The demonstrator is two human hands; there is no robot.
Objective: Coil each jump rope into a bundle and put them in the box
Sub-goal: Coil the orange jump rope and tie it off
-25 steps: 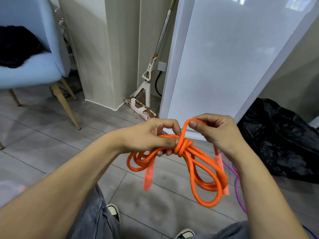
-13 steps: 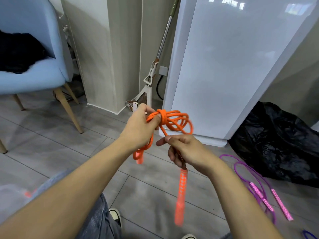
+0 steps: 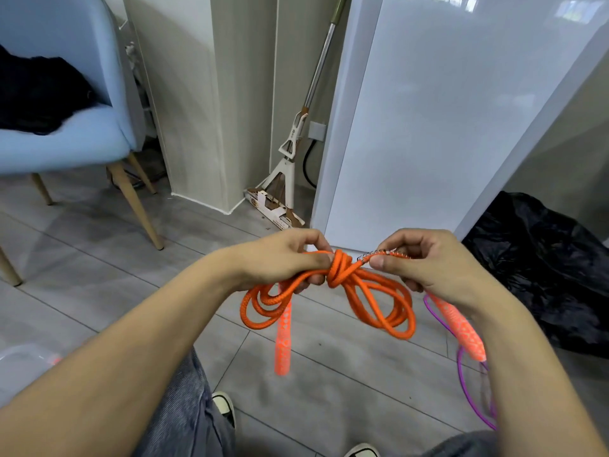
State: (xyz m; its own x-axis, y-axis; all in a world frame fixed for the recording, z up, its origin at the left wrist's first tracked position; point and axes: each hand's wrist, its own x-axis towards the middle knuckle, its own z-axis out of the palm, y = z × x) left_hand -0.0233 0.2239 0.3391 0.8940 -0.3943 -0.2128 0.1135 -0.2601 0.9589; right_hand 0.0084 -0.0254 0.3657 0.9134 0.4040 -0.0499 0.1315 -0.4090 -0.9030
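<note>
Held in the air over the floor (image 3: 329, 374), the orange jump rope (image 3: 339, 270) is knotted at its middle. The left hand (image 3: 280, 262) grips the coils at the knot's 9 o'clock; the right hand (image 3: 425, 262) pinches the rope end at its 3 o'clock. A purple rope (image 3: 468, 384) lies on the floor at 4 o'clock. A black bag (image 3: 543, 258) sits at 3 o'clock; its contents are hidden.

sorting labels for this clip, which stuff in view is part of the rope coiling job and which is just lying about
Part of the job:
- orange jump rope, knotted, held in left hand and right hand
- purple jump rope on the floor

Just lying about:
- blue chair
- mop
- black plastic bag
</note>
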